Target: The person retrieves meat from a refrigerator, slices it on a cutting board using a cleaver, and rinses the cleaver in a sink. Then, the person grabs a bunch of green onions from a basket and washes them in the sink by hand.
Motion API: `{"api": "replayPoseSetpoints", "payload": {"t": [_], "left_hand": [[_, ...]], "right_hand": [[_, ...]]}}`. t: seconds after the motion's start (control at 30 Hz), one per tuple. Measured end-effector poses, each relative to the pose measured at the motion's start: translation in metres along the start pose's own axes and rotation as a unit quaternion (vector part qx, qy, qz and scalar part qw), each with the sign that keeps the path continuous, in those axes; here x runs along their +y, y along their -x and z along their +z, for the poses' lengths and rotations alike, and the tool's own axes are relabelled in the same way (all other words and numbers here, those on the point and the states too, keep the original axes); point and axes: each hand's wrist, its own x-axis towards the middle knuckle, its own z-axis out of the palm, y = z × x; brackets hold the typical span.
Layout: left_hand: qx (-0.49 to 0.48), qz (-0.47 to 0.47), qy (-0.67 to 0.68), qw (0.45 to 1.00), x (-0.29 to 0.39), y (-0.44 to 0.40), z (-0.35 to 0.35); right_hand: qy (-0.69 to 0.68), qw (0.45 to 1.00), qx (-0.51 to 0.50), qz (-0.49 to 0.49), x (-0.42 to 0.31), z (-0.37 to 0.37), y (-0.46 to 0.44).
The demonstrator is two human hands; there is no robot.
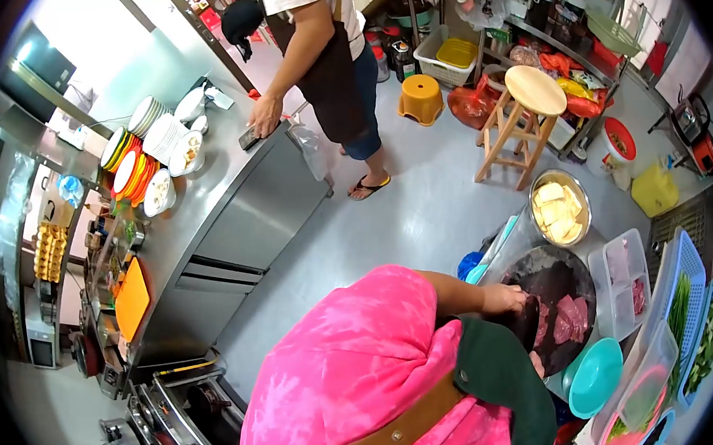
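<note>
My left hand, at the end of a pink sleeve, is closed at the left side of a dark round chopping board. Right beside its fingers is a dark, blade-like shape; whether they grip it I cannot tell. Slices of raw red meat lie on the board. Only a bit of my right hand shows at the board's lower edge, the rest hidden behind my green apron. Close to it is a turquoise bowl.
A metal bowl of yellowish-white chunks and a clear divided container flank the board. Greens fill blue baskets. A wooden stool stands behind. Another person rests a hand on the steel counter, which holds stacked plates.
</note>
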Motion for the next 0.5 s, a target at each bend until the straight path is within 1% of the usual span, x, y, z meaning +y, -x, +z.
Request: {"api": "replayPoseSetpoints", "payload": {"t": [0.07, 0.1, 0.13, 0.17, 0.23, 0.3, 0.37, 0.4, 0.43, 0.47, 0.5], "left_hand": [[-0.032, -0.011, -0.014, 0.999, -0.001, -0.001, 0.0], [-0.033, -0.01, -0.016, 0.999, -0.001, -0.002, 0.002], [-0.032, -0.01, -0.027, 0.999, -0.001, -0.003, 0.004], [-0.031, -0.011, -0.038, 0.999, -0.003, -0.003, 0.004], [-0.036, -0.019, -0.024, 0.999, 0.0, -0.005, -0.002], [-0.045, -0.016, -0.061, 0.997, -0.005, -0.006, 0.004], [-0.065, -0.008, -0.074, 0.995, -0.011, -0.007, 0.007], [-0.082, -0.006, -0.091, 0.993, -0.012, -0.008, 0.007], [-0.082, -0.005, -0.09, 0.993, -0.009, -0.006, 0.009], [-0.049, -0.001, -0.069, 0.996, -0.006, -0.004, 0.007], [-0.014, 0.004, -0.052, 0.999, -0.005, -0.003, 0.003]], "right_hand": [[0.001, 1.0, -0.001, -0.024, 0.005, 0.006, -0.007], [0.002, 0.999, -0.002, -0.042, 0.009, 0.007, -0.009], [0.086, 0.994, -0.049, -0.052, 0.014, 0.002, -0.016], [0.084, 0.994, -0.048, -0.054, 0.008, 0.002, -0.019], [0.128, 0.986, -0.03, -0.1, -0.01, 0.004, -0.028], [0.128, 0.987, -0.022, -0.094, -0.021, 0.018, -0.049], [0.15, 0.975, 0.026, -0.162, -0.013, 0.038, -0.084], [0.15, 0.975, 0.027, -0.161, -0.03, 0.036, -0.089], [0.103, 0.991, -0.017, -0.082, -0.055, 0.031, -0.087], [0.054, 0.997, -0.061, -0.004, -0.073, 0.025, -0.082], [0.054, 0.997, -0.058, -0.008, -0.081, 0.018, -0.071]]}}
